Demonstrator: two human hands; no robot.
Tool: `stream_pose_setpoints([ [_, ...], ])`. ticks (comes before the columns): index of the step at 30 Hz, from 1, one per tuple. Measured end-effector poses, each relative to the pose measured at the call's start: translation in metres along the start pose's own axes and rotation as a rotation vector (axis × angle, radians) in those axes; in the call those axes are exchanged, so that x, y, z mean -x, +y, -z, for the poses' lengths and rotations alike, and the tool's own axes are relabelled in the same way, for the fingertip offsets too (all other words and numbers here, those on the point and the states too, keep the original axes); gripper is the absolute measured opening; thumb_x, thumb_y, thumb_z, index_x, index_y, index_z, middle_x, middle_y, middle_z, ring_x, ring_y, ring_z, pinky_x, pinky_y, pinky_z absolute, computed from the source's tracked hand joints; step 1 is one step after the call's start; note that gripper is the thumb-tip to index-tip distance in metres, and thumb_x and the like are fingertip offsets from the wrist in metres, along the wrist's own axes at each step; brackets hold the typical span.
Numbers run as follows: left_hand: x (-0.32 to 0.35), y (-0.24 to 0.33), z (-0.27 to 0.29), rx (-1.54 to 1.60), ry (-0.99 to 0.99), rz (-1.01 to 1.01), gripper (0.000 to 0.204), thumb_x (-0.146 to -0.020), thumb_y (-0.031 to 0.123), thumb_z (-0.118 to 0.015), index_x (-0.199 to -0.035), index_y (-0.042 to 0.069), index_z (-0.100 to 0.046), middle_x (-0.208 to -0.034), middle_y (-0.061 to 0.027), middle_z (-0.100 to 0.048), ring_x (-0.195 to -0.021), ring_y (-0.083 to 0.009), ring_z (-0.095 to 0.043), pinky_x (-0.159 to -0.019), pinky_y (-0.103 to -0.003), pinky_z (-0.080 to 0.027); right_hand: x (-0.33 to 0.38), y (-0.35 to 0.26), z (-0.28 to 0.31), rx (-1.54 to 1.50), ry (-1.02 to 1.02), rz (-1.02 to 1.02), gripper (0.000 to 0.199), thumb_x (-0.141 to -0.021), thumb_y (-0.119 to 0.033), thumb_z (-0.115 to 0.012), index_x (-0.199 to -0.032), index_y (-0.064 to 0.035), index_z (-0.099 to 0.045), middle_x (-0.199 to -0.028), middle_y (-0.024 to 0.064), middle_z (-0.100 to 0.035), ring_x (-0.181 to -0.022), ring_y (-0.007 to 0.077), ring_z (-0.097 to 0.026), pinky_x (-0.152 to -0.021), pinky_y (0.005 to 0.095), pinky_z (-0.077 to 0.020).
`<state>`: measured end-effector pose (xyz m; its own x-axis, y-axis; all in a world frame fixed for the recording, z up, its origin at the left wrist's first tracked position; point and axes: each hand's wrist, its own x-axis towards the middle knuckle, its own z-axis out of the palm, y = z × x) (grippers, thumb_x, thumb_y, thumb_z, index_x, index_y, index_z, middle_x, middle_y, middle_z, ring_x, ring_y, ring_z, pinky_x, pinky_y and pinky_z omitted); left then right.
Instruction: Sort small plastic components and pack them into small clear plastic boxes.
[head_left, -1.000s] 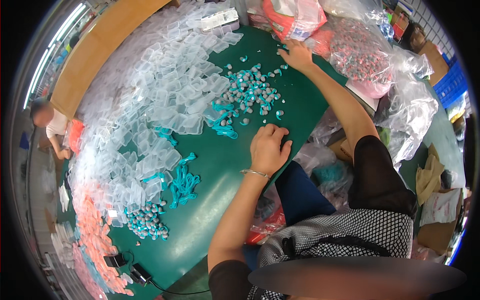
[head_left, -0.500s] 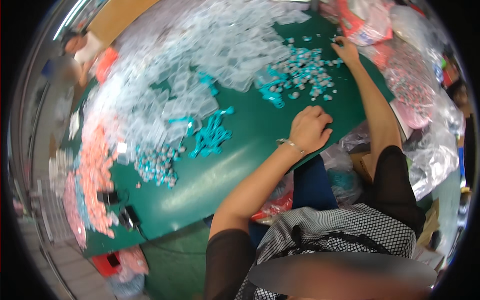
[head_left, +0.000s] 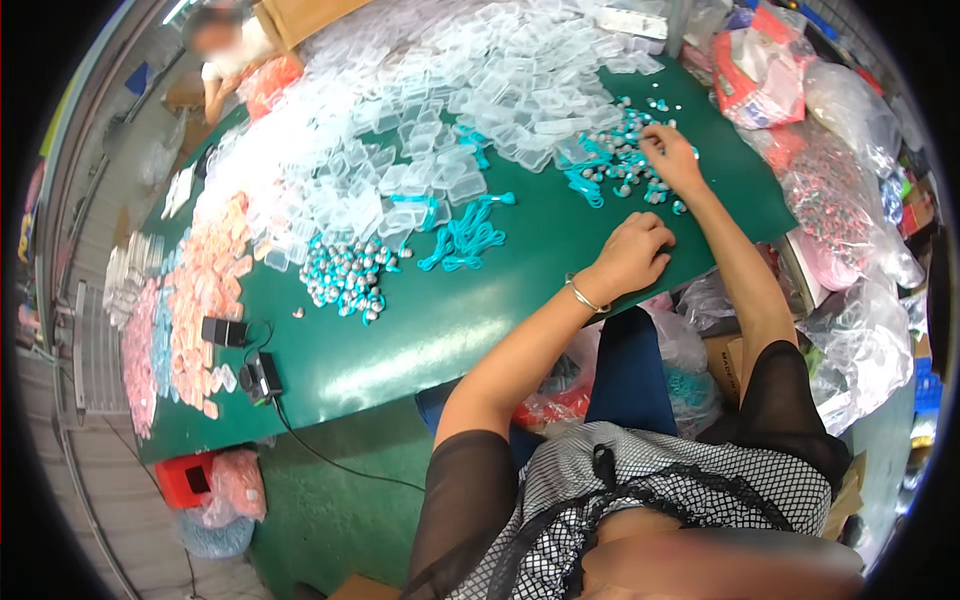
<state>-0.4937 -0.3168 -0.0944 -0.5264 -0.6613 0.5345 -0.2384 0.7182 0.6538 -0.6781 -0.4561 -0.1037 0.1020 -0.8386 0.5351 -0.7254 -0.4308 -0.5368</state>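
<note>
My right hand (head_left: 672, 160) reaches over a spread of small rounded grey-and-teal pieces (head_left: 628, 150) on the green table, its thumb and fingers apart at the pile's right side. Palm down near the table's front edge rests my left hand (head_left: 632, 250), with bent fingers and the thumb held away; its palm is hidden. Just left of the pieces lies a small bundle of teal cords (head_left: 585, 187). A larger heap of looped teal cords (head_left: 465, 238) sits mid-table, beside a second pile of grey-and-teal pieces (head_left: 345, 275).
Clear plastic boxes (head_left: 430, 100) cover the far side of the green table (head_left: 440, 330). Pink-orange packets (head_left: 205, 290) and black devices with a cable (head_left: 260, 378) lie at left. Filled plastic bags (head_left: 820, 180) crowd the right. Another person (head_left: 235, 60) is at the far left.
My right hand has come from the table's far right side back toward me and left, onto the pile of pieces. My left hand stays by the edge. The whole view has shifted.
</note>
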Motion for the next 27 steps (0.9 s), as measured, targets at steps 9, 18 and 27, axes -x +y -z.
stream_pose_setpoints([
  [9,0.008,-0.006,0.017,-0.054,-0.131,0.003,0.027,-0.070,0.019,-0.073,-0.096,0.010,-0.068,-0.101,-0.0058,-0.057,-0.100,-0.0279,-0.053,-0.082,-0.040,-0.043,-0.076,-0.029,0.025,0.037,-0.336,-0.080,0.033,-0.084,-0.033,-0.065,-0.106,-0.0081,-0.065,-0.092,0.0102,-0.066,-0.080,0.0233,-0.064,-0.070,0.0362,-0.0497],
  [18,-0.008,0.002,0.003,0.000,-0.111,-0.024,0.022,-0.069,0.021,-0.074,-0.088,0.014,-0.064,-0.096,-0.0039,-0.053,-0.095,-0.0239,-0.051,-0.076,-0.038,-0.042,-0.266,0.231,-0.028,0.241,-0.077,-0.332,0.084,-0.074,-0.073,-0.059,-0.130,-0.0105,-0.058,-0.124,0.0190,-0.061,-0.118,0.0282,-0.056,-0.101,0.0367,-0.0402],
  [27,0.005,-0.006,0.010,-0.022,-0.108,0.098,0.020,-0.068,0.021,-0.075,-0.082,0.011,-0.066,-0.094,-0.0027,-0.053,-0.094,-0.0209,-0.050,-0.076,-0.034,-0.039,-0.246,0.087,-0.148,-0.262,-0.528,-0.143,0.051,-0.084,-0.046,-0.065,-0.119,-0.0077,-0.064,-0.111,0.0069,-0.065,-0.101,0.0201,-0.059,-0.088,0.0316,-0.0455],
])
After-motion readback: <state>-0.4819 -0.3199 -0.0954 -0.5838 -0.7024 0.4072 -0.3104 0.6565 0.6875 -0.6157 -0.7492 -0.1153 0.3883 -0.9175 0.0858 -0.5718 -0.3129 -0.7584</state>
